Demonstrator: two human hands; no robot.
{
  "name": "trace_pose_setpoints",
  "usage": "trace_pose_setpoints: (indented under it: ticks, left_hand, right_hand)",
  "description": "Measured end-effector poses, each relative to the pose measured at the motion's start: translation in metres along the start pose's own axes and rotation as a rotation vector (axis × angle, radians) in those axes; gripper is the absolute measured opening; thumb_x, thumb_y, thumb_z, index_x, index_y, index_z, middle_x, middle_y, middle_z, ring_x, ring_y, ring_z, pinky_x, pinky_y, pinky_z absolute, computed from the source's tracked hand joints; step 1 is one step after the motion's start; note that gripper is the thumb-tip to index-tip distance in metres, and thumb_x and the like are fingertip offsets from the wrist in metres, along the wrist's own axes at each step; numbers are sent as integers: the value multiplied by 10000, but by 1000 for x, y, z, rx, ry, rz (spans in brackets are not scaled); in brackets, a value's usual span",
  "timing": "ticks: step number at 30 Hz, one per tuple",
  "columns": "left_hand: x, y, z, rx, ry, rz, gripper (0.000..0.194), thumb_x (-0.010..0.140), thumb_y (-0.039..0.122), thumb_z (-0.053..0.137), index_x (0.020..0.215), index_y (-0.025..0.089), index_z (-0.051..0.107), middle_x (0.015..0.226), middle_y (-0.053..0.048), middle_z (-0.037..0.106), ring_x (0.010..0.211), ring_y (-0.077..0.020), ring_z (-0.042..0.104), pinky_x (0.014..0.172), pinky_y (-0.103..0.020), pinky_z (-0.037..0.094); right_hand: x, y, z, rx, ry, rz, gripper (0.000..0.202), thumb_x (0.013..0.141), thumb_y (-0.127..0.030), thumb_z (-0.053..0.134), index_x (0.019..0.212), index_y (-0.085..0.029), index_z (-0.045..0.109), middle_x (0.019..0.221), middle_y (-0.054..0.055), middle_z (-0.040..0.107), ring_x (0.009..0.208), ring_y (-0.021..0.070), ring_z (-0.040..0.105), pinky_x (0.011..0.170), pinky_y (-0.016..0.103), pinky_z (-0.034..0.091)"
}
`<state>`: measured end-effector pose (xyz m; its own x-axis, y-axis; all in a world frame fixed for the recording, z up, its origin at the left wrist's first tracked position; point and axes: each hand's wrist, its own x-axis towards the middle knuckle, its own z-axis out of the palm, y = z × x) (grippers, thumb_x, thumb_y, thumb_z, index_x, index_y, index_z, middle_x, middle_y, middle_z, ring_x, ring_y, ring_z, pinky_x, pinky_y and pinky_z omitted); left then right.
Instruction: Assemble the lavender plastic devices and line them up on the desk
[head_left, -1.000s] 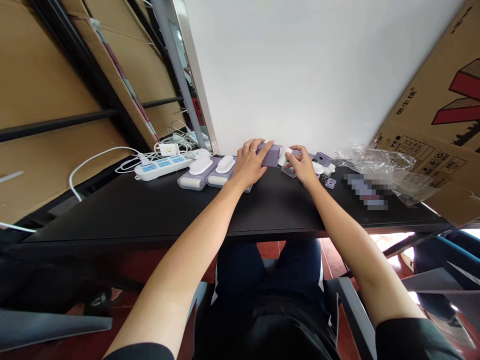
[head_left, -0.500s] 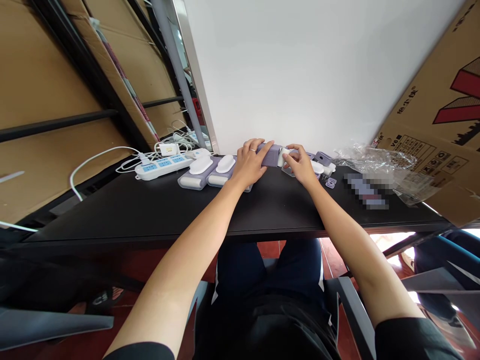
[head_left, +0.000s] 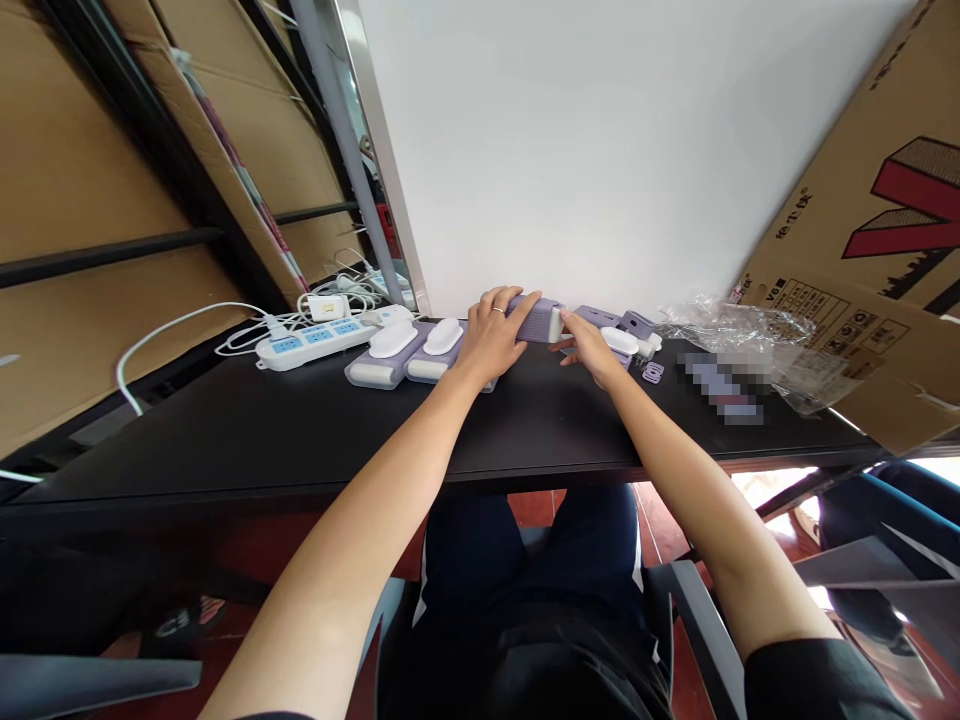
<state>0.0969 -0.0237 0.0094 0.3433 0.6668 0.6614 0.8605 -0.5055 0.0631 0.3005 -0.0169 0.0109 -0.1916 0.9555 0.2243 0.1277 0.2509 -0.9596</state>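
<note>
Your left hand [head_left: 491, 335] grips the purple case [head_left: 538, 322] under its fingers, while your right hand [head_left: 589, 347], its pinch now loosened, fingertips the white piece [head_left: 556, 324], apparently seated in the case's end.

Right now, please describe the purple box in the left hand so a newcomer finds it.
On the black table, look near the white board. The left hand holds the purple box. Its white end faces the right hand, whereas the other boxes to its left have theirs toward the table's front edge.
</note>
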Motion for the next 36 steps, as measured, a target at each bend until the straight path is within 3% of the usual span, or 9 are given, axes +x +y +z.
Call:
trace_pose_setpoints:
  ticks: [14,26,31,36]
  left_hand:
    - [-1,-1,0,31,-11,53,751,903,170,598,1622,281,416,1645,-148,411,1530,-374,321,1225,-568,302]
    - [-2,4,3,81,21,74,715,926,189,585,1618,285,428,1641,-150,423,1527,-368,328,1209,-550,315]
    - [-3,5,2,78,25,58,716,931,185,586,1618,294,420,1640,-148,420,1529,-372,321,1197,-550,324]
    - [-2,7,0,73,31,55,709,945,206,581,1623,326,411,1642,-148,414,1520,-382,322,1168,-563,347]
  right_hand:
    - [0,4,-2,173,-252,166,638,1007,-734,298,1318,-248,569,1137,115,730,888,225,763,681,309,630]
    - [1,0,2,227,-136,191,492,1053,-601,271,1109,-204,555,919,96,719,794,197,722,706,290,589]
    - [2,1,3,320,-130,182,435,1064,-543,316,1038,-206,589,805,65,687,694,167,668,647,247,555]
    - [2,-2,4,365,-102,156,452,1029,-612,435,947,-209,622,730,37,646,658,148,614,626,224,526]
